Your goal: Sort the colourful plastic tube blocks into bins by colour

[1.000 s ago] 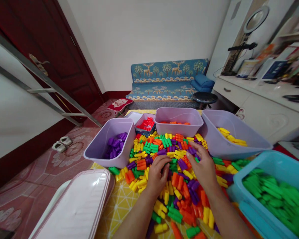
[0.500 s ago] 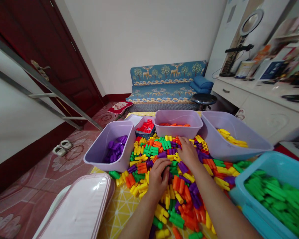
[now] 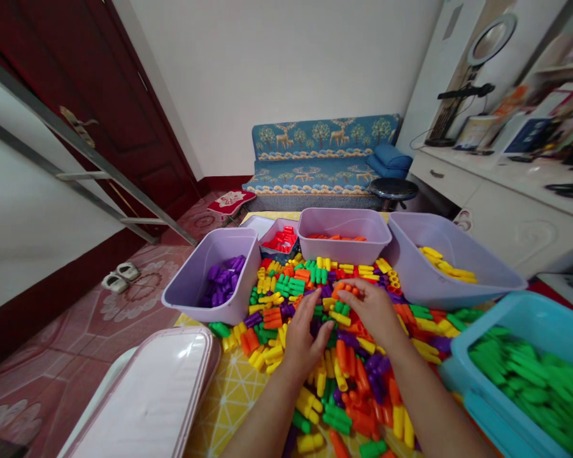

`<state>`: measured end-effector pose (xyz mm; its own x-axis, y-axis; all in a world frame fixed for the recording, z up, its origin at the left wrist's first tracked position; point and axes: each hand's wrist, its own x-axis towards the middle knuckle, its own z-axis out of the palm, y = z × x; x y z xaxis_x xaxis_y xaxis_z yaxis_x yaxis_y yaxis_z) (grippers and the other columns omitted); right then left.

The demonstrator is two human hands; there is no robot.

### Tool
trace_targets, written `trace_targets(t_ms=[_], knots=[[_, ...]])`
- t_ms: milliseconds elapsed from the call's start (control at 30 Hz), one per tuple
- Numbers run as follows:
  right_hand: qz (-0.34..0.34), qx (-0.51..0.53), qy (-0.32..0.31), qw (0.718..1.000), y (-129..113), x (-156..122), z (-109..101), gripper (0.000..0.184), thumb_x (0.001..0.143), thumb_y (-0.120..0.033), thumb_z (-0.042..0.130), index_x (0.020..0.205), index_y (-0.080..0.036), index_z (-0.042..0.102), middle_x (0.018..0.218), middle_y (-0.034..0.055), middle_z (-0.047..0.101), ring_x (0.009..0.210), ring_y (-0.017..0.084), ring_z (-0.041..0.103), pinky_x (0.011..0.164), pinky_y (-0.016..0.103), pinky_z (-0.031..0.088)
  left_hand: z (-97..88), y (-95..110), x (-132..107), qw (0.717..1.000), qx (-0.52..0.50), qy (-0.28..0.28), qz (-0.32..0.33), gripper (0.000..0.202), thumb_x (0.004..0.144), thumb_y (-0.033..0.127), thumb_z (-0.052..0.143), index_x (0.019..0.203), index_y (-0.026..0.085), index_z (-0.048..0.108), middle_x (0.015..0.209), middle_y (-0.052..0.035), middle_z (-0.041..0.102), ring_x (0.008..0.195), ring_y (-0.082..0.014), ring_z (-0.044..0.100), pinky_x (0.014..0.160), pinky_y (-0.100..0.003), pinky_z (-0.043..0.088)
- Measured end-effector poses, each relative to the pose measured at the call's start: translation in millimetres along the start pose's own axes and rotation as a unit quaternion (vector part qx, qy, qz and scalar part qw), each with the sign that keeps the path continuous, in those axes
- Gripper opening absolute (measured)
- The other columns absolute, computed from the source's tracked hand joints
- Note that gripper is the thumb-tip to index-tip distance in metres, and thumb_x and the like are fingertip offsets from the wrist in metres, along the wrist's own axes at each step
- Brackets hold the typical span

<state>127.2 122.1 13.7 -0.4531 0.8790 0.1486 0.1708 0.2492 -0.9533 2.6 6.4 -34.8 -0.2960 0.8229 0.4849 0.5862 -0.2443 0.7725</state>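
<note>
Head view: my right hand (image 3: 372,312) pinches an orange block (image 3: 346,289) just above the pile (image 3: 286,286), my left hand (image 3: 305,334) spread flat on it. I'd judge a firm pinch best, lifting clear of neighbours.

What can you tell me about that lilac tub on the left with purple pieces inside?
The lilac tub is a rectangular, open-topped plastic bin with smooth sloping walls and rounded corners. It sits upright at the left edge of the table, holding a shallow heap of purple pieces. Its right wall touches the mixed pile of blocks.
</note>
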Motion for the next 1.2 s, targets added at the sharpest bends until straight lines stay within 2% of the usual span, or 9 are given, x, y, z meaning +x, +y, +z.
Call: trace_targets(t_ms=[200, 367, 500, 667, 767, 867, 1000, 1067, 1200], knots=[[0.042, 0.176, -0.031, 0.983, -4.1, -16.0, 12.4, 0.040, 0.073, -0.048, 0.069, 0.099, -0.018, 0.071, 0.101, 0.0096, 0.072, 0.094, 0.024, 0.066, 0.082, 0.036, 0.052, 0.1, -3.2, -0.1, 1.000, -0.026, -0.001, 0.012, 0.061, 0.086, 0.029, 0.061, 0.141, 0.025, 0.037, 0.136, -0.0099, 0.053, 0.125, -0.0249, 0.050, 0.105, -0.042, 0.041], [-0.029, 0.045, 0.017, 0.998, -1.0, -18.8, 14.7, 0.029, 0.070, -0.043, 0.072, 0.085, -0.018, 0.074, 0.089, 0.0075, 0.071, 0.086, 0.023, 0.064, 0.080, 0.036, 0.051, 0.0, -5.9, -0.8, 0.999, -0.043, 0.026, 0.022, 0.025, 0.091, 0.022, 0.052, 0.115, 0.020, 0.060, 0.108, -0.0083, 0.066, 0.103, -0.0203, 0.061, 0.091, -0.036, 0.048], [-0.012, 0.031, 0.076, 0.997, -3.8, -13.5, 1.1, 0.035, 0.072, -0.047, 0.068, 0.089, -0.016, 0.072, 0.085, 0.0074, 0.072, 0.077, 0.022, 0.065, 0.070, 0.034, 0.052, -0.7, -2.5, 0.2, 0.999, -0.040, 0.023, 0.015, 0.021, 0.091, 0.019, 0.051, 0.110, 0.019, 0.062, 0.102, -0.0078, 0.066, 0.099, -0.0191, 0.060, 0.089, -0.034, 0.048], [0.002, -0.026, -0.018, 0.999, -15.8, 5.4, -14.9, 0.030, 0.067, -0.042, 0.072, 0.082, -0.016, 0.073, 0.073, 0.0053, 0.071, 0.068, 0.022, 0.067, 0.064, 0.033, 0.053, 0.5, -2.1, 3.2, 0.999, -0.028, 0.033, 0.031, 0.022, 0.089, 0.016, 0.052, 0.109, 0.020, 0.062, 0.104, -0.0076, 0.066, 0.101, -0.0195, 0.060, 0.091, -0.035, 0.047], [-0.025, 0.102, 0.073, 0.992, -27.9, 16.6, -14.4, 0.046, 0.071, -0.042, 0.069, 0.110, -0.018, 0.065, 0.103, 0.0095, 0.071, 0.080, 0.023, 0.069, 0.069, 0.035, 0.055, 0.9, -2.8, 3.8, 0.999, -0.024, 0.032, 0.037, 0.022, 0.089, 0.015, 0.053, 0.107, 0.020, 0.063, 0.103, -0.0076, 0.066, 0.101, -0.0193, 0.060, 0.091, -0.035, 0.047], [-0.077, 0.197, 0.148, 0.966, -29.7, 15.5, -9.5, 0.055, 0.078, -0.041, 0.064, 0.129, -0.025, 0.049, 0.134, 0.0112, 0.054, 0.103, 0.023, 0.065, 0.084, 0.039, 0.054, 0.5, -2.3, 3.2, 0.999, -0.022, 0.028, 0.038, 0.022, 0.088, 0.014, 0.053, 0.107, 0.020, 0.063, 0.102, -0.0077, 0.065, 0.101, -0.0193, 0.059, 0.091, -0.035, 0.047], [-0.103, -0.031, 0.215, 0.971, 0.9, -10.1, -10.6, 0.046, 0.082, -0.041, 0.059, 0.123, -0.020, 0.054, 0.126, 0.0127, 0.058, 0.117, 0.026, 0.055, 0.100, 0.047, 0.043, 0.6, -2.4, 2.1, 0.998, -0.026, 0.027, 0.041, 0.023, 0.088, 0.013, 0.053, 0.107, 0.021, 0.063, 0.103, -0.0079, 0.065, 0.102, -0.0197, 0.059, 0.091, -0.036, 0.047], [-0.134, -0.200, 0.246, 0.939, 23.9, -28.6, -15.6, 0.046, 0.083, -0.043, 0.055, 0.121, -0.017, 0.056, 0.128, 0.0155, 0.055, 0.123, 0.029, 0.048, 0.105, 0.052, 0.035, 1.3, -3.3, 1.8, 0.998, -0.029, 0.031, 0.042, 0.023, 0.088, 0.013, 0.053, 0.107, 0.021, 0.062, 0.103, -0.0078, 0.064, 0.102, -0.0198, 0.059, 0.091, -0.037, 0.047], [-0.087, -0.391, 0.274, 0.874, 57.1, -58.9, -26.2, 0.057, 0.086, -0.050, 0.045, 0.127, -0.012, 0.050, 0.142, 0.0213, 0.039, 0.135, 0.038, 0.030, 0.105, 0.059, 0.028, 2.6, -4.7, 1.4, 0.998, -0.034, 0.035, 0.043, 0.023, 0.088, 0.013, 0.054, 0.107, 0.022, 0.062, 0.104, -0.0073, 0.064, 0.103, -0.0195, 0.058, 0.091, -0.037, 0.047]])
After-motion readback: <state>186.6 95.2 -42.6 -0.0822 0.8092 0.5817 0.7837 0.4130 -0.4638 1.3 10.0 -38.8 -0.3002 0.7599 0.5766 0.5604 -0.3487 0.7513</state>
